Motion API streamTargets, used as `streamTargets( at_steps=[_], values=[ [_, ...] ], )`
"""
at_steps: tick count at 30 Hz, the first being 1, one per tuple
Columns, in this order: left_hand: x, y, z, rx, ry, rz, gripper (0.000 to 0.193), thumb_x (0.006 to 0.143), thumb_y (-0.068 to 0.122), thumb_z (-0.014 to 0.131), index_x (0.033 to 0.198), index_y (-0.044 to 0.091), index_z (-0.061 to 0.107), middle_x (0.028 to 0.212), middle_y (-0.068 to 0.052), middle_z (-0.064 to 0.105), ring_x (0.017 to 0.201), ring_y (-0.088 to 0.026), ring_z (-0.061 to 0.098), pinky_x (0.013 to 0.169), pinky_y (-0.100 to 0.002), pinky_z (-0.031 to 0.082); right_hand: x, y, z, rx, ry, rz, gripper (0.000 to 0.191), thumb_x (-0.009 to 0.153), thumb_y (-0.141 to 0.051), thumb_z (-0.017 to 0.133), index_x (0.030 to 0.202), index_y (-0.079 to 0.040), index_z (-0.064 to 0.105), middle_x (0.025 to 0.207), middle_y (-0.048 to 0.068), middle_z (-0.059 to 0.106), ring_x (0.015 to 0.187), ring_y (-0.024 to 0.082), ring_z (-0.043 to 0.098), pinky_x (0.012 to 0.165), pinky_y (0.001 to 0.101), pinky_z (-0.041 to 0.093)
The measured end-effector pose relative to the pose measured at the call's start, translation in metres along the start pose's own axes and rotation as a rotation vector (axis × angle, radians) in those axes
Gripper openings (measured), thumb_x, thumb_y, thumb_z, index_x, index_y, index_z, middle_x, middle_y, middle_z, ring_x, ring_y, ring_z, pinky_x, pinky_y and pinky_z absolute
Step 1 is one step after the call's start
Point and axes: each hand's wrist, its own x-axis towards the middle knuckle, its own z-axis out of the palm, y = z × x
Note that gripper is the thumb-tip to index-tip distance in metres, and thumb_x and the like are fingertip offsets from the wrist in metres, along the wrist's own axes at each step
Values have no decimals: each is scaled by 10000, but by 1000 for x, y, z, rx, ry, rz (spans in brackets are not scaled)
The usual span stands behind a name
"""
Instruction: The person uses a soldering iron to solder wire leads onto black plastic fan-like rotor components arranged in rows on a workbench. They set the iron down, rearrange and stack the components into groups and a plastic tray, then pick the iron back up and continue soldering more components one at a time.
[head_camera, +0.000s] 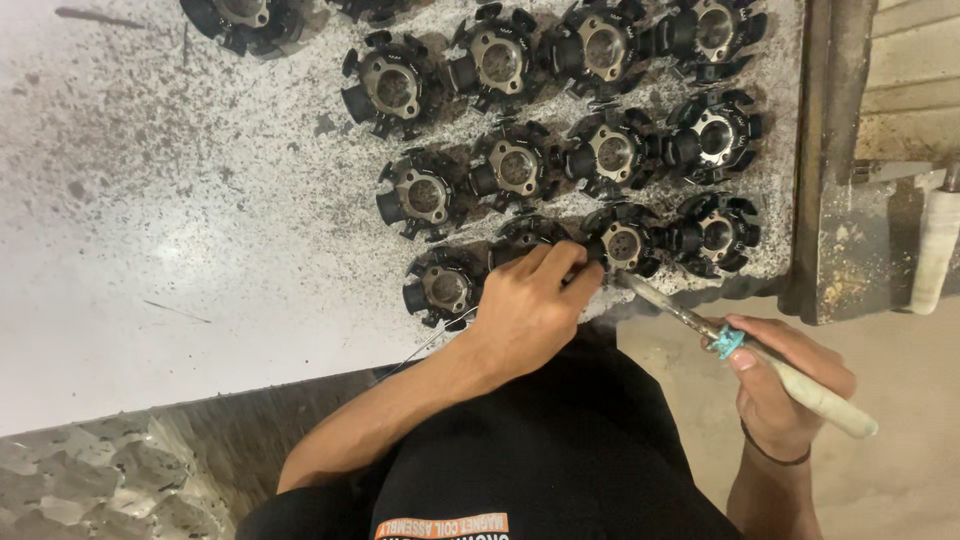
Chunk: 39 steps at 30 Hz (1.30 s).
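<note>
The left hand (530, 305) lies over a black coil part (527, 236) in the front row of the worktop (180, 220), fingers (560, 262) curled down on it and covering most of it, so only its far edge shows; whether they pinch it or only press on it cannot be told. A thin wire (425, 348) runs from under that hand toward the worktop's near edge. The right hand (785, 385) is closed around the pale handle of a soldering iron (760, 360), a blue-green band round the shaft just by the thumb; the metal tip points up and left and ends just beside the next coil (625, 243), though contact is too small to make out. That coil sits between the covered one and another coil (716, 235) at the row's right end, with one more (442, 288) to the left of the hand. Behind them stand two further rows of like parts, each black with a grey metal core, close together on a dark-speckled patch; the farthest ones are cut off by the top edge. To the right a rusty metal bracket (835, 200) borders the worktop, with a white cylinder (935, 250) beyond it, partly cut off. A black shirt (560, 460) fills the foreground, and crumpled foil (90, 480) lies at lower left.
</note>
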Motion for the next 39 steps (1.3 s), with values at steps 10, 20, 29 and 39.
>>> streamTargets(
  at_steps=[10,20,29,39],
  values=[
    [0,-4,4,8,4,-11,242,806,-12,685,1046,-2,716,1035,-112,626,847,-218,678,650,-323,586,18,-38,-3,-391,-115,2,289,936,-141,775,1114,80,719,935,171,741,760,167,711,692,211,535],
    [-3,-1,16,-12,-31,-15,248,801,15,704,1046,-19,697,1014,-116,618,873,-254,691,673,-364,589,26,-53,9,-478,-135,-47,290,922,-149,775,1112,64,726,928,163,739,766,166,722,693,213,537],
    [5,2,-25,-37,41,-23,316,811,-40,705,1124,-5,697,1048,-111,649,880,-255,689,676,-362,588,29,-61,-5,-418,-145,0,262,943,-100,740,1150,60,726,956,149,751,792,154,737,696,196,557],
    [-50,-28,-63,169,58,17,371,765,16,716,1136,9,702,1217,-101,703,937,-229,651,766,-350,582,-2,-8,50,-192,-97,-120,309,899,-148,720,1090,95,716,889,149,710,845,207,661,824,282,523]
  ],
)
